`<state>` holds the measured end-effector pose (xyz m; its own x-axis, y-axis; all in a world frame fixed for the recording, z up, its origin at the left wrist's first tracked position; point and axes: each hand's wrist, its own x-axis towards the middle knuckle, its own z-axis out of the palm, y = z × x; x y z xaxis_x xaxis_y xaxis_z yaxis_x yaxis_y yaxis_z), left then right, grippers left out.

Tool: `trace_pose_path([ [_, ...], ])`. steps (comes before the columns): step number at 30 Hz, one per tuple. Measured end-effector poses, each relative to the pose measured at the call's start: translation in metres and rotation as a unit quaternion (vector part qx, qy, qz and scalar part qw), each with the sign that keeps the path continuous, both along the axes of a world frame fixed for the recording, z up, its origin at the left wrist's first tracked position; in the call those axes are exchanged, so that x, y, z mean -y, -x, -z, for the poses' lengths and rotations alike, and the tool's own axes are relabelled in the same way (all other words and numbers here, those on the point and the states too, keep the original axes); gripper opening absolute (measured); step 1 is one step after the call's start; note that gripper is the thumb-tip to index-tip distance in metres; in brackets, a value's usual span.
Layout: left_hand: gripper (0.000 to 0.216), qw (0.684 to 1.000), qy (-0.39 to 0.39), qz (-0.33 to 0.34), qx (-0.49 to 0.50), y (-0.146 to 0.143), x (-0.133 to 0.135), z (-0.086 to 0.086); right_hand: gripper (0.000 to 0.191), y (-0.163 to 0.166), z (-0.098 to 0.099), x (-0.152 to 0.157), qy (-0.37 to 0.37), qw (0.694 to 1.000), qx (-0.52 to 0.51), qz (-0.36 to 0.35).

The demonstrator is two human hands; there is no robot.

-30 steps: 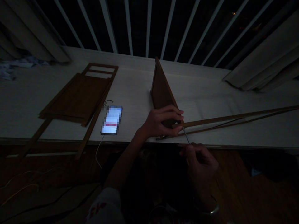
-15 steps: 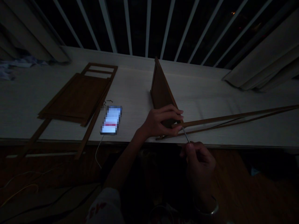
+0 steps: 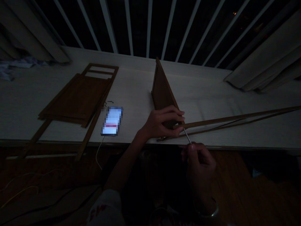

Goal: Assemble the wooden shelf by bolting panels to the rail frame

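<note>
While gripped, the screwdriver slants up-left toward the panel.

I can't read any words or numbers here. The phone lying near the front edge of the ledge glows, but its screen is blurred into little squares, with just a red stripe across it. The sleeve at the bottom has some red marks on it, but they are too dark and small for me to read.
</note>
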<state>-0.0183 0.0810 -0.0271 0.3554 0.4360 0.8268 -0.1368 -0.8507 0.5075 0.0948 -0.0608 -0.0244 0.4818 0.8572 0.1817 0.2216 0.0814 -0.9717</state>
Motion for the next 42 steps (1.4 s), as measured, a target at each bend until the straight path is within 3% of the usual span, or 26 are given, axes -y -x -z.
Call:
trace_pose_path([
  [21, 0.023, 1.000, -0.001, -0.001, -0.002, -0.0003, -0.0011, 0.0028, 0.013, -0.0008, 0.0041, 0.0033, -0.020, 1.000, -0.014, -0.015],
  [30, 0.023, 1.000, -0.004, -0.002, -0.001, -0.0001, -0.0005, 0.0020, 0.012, -0.0004, 0.0029, 0.0049, 0.005, 1.000, -0.027, -0.012],
  [37, 0.023, 1.000, -0.001, -0.006, -0.002, 0.0000, -0.0004, 0.0021, 0.017, -0.0005, 0.0026, 0.0013, -0.026, 0.996, -0.085, -0.015],
  [42, 0.022, 1.000, -0.008, -0.003, 0.005, -0.0004, -0.0002, 0.0002, 0.008, -0.0010, 0.0044, 0.0036, -0.052, 0.998, -0.039, 0.004],
])
